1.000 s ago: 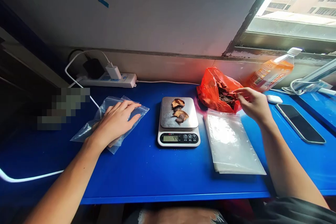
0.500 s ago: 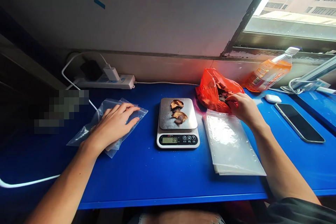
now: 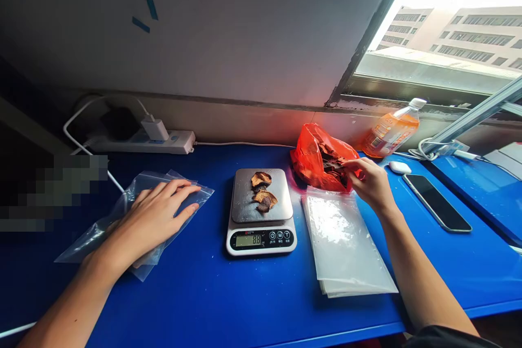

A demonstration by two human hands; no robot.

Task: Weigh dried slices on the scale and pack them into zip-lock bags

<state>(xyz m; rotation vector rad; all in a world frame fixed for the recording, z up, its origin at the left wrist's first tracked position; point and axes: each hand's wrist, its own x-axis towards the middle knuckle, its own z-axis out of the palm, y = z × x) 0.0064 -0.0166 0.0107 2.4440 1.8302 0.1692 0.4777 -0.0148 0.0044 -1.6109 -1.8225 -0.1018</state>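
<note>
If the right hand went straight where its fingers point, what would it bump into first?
Probably the dark dried pieces in the open red bag. The right hand is at the bag's mouth and may be touching one; I can't tell.

One scale (image 3: 282,201), one red bag (image 3: 304,155) (two hands (image 3: 153,223)).

A black cloth sleeve (image 3: 448,337) with a curved edge shows on the arm behind the right hand (image 3: 372,185); between them the slim right forearm (image 3: 420,269) is bare. Behind the slender-fingered left hand (image 3: 157,215), the bare left forearm (image 3: 84,296) bears a small dark spot (image 3: 75,319).
</note>
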